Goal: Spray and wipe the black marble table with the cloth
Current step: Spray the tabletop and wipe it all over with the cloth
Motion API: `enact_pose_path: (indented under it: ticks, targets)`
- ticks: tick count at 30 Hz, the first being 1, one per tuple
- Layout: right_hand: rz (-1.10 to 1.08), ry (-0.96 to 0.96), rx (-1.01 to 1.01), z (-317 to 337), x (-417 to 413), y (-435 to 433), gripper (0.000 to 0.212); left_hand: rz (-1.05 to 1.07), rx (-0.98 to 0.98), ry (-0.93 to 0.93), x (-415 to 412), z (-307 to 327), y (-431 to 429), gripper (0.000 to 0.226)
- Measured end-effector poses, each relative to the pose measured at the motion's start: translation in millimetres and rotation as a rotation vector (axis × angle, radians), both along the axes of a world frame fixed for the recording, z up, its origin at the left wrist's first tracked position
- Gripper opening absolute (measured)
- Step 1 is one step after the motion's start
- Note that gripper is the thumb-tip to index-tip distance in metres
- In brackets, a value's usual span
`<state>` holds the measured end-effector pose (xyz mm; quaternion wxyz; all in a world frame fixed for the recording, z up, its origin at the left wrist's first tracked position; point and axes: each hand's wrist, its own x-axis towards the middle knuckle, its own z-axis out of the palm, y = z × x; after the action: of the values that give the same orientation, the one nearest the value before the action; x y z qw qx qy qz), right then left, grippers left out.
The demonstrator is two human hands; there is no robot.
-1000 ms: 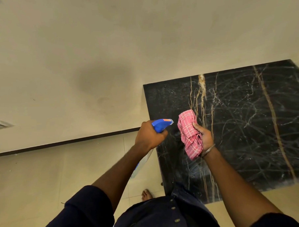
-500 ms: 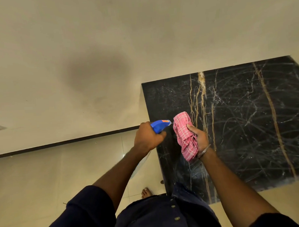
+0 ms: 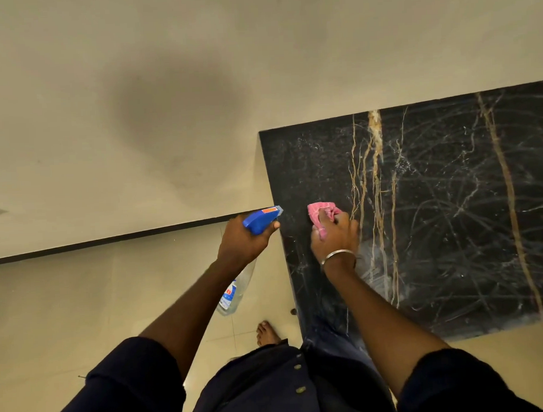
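One cloth (image 3: 319, 210), one bottle (image 3: 260, 221), one table (image 3: 451, 229)

Pink cloth (image 3: 321, 211) bunched on black marble table (image 3: 451, 213) — spray bottle (image 3: 260, 220) just beside.

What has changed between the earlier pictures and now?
The right hand turned palm-down and lowered the pink cloth, now bunched under it, to the black table near its left edge. The left hand still grips the spray bottle beside that edge.

A beige wall (image 3: 87, 73) is carrying a soft dark shadow (image 3: 179, 116), while a dark skirting strip (image 3: 110, 240) is running above pale floor tiles (image 3: 66, 308)
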<state>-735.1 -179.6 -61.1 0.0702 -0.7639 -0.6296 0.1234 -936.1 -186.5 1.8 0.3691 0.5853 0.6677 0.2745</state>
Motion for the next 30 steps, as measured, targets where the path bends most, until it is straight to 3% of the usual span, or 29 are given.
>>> enact_pose_path:
  ticks: [5,9,15,19,26,30]
  targets:
    - [0.289,-0.017,0.032,-4,-44,-14,0.044,0.026,-0.013,0.017,5,-7,-11,0.032]
    - [0.434,-0.089,-0.012,-2,-8,-7,0.048,0.064,-0.013,-0.002,13,-6,-16,0.032]
    - [-0.032,-0.124,-0.056,6,120,5,0.050,0.141,-0.051,-0.068,21,1,-22,0.020]
    - [-0.175,-0.126,-0.078,6,113,0,0.049,0.154,-0.062,-0.076,23,3,-29,0.018]
    - [0.223,-0.070,-0.070,7,-28,-49,0.051,0.196,0.003,-0.093,23,6,-47,0.018]
    - [0.383,-0.070,-0.090,7,-39,-64,0.050,0.181,-0.005,-0.061,27,6,-57,0.018]
